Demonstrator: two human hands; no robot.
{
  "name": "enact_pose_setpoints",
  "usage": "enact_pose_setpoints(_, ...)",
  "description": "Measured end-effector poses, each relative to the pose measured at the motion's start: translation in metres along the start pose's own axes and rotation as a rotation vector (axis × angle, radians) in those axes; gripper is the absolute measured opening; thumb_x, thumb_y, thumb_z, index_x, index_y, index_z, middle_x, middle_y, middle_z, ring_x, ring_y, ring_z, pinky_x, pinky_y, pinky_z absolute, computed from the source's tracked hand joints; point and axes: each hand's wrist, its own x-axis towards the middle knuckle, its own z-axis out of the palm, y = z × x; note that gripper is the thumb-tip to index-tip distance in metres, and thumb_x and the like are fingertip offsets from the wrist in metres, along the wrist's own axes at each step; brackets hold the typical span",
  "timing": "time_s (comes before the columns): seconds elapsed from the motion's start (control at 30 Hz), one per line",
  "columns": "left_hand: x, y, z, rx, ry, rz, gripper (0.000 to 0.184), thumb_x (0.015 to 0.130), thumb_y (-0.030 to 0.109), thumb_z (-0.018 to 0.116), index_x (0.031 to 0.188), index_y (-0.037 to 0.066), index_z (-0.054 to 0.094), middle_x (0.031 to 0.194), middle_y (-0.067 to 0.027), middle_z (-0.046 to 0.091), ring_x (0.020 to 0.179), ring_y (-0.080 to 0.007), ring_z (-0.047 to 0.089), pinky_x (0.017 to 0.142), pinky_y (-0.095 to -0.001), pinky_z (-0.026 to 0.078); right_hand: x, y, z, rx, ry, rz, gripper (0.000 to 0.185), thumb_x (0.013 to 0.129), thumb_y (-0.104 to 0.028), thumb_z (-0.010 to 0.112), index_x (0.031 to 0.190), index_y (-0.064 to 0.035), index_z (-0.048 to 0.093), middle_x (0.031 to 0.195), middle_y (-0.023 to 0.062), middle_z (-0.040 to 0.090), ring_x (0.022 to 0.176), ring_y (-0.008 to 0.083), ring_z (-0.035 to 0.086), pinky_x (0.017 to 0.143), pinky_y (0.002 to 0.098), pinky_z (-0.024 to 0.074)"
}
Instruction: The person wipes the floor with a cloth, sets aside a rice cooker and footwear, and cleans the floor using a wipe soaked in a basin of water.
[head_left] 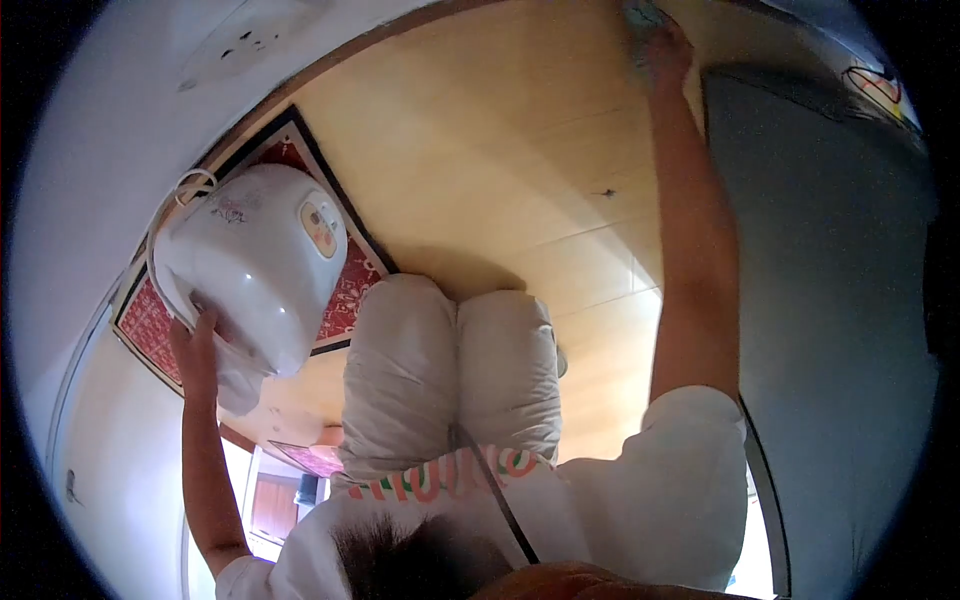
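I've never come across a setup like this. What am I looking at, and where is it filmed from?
There is no robot here: a person works with two bare hands, seen in one wide, rounded picture from a head-worn camera. Two pale-trousered legs show in the middle. On the tan floor lies a red patterned mat with a white appliance on it, probably a rice cooker. The left hand is at its handle side; its grip is unclear. The right hand reaches far forward to something greenish, perhaps a cloth, too blurred to name surely.
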Motion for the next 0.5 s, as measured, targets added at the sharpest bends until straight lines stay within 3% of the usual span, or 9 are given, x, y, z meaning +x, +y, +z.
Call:
enact_pose_setpoints(0.07, -0.002, 0.011, 0.004, -0.025, 0.037, -0.036, 0.016, 0.081, 0.016, 0.055, 0.081, 0.0, 0.057, 0.067, -0.0052, 0.056, 0.059, -0.0153, 0.053, 0.057, -0.0304, 0.043, -0.006, 0.034, 0.064, -0.56, -0.091, -0.186, 0.031, 0.08, -0.014, 0.053, 0.109, -0.0094, 0.062, 0.105, 0.0125, 0.064, 0.094, 0.0257, 0.058, 0.085, 0.0335, 0.0452)
enact_pose_setpoints(0.17, 0.004, -0.005, -0.002, 0.036, -0.009, 0.023, 0.018, 0.081, 0.018, 0.056, 0.081, 0.0, 0.058, 0.066, -0.0056, 0.056, 0.059, -0.015, 0.053, 0.057, -0.0301, 0.043, -0.098, -0.073, 0.075, -0.074, -0.292, -0.435, 0.029, 0.077, -0.007, 0.058, 0.105, -0.0135, 0.064, 0.113, 0.0108, 0.061, 0.104, 0.0296, 0.056, 0.086, 0.0407, 0.0477)
enact_pose_setpoints(0.2, 0.009, -0.008, -0.006, 0.061, -0.02, 0.045, 0.019, 0.082, 0.018, 0.056, 0.081, 0.0, 0.058, 0.066, -0.0057, 0.056, 0.059, -0.0149, 0.053, 0.057, -0.0302, 0.042, -0.126, -0.074, 0.078, -0.253, -0.355, -0.577, 0.027, 0.079, -0.007, 0.058, 0.105, -0.014, 0.065, 0.117, 0.0138, 0.059, 0.105, 0.0333, 0.055, 0.087, 0.044, 0.0475)
enact_pose_setpoints(0.33, 0.006, -0.004, -0.006, 0.06, -0.018, 0.01, 0.019, 0.081, 0.019, 0.057, 0.081, 0.0, 0.058, 0.065, -0.0055, 0.056, 0.058, -0.0146, 0.052, 0.057, -0.0306, 0.042, -0.211, -0.051, 0.013, -0.187, -0.776, -0.718, 0.033, 0.08, -0.004, 0.058, 0.11, -0.0175, 0.063, 0.125, 0.0135, 0.054, 0.113, 0.0339, 0.052, 0.096, 0.0436, 0.0434)
enact_pose_setpoints(0.43, 0.004, 0.005, 0.001, 0.076, 0.026, 0.035, 0.019, 0.081, 0.018, 0.057, 0.082, -0.001, 0.058, 0.064, -0.0051, 0.056, 0.057, -0.0143, 0.052, 0.057, -0.0304, 0.042, -0.224, -0.031, -0.025, -0.162, -0.998, -0.552, 0.03, 0.082, -0.006, 0.055, 0.11, -0.0167, 0.062, 0.127, 0.0144, 0.052, 0.115, 0.0347, 0.05, 0.098, 0.0434, 0.0418)
enact_pose_setpoints(0.5, 0.003, 0.005, 0.002, 0.028, 0.007, 0.001, 0.019, 0.082, 0.018, 0.057, 0.082, -0.001, 0.058, 0.064, -0.0054, 0.057, 0.057, -0.0143, 0.053, 0.057, -0.0304, 0.043, -0.186, -0.009, -0.031, -0.029, -0.702, -0.227, 0.028, 0.088, -0.006, 0.047, 0.109, -0.0135, 0.062, 0.123, 0.0133, 0.056, 0.114, 0.0314, 0.052, 0.098, 0.0414, 0.0416)
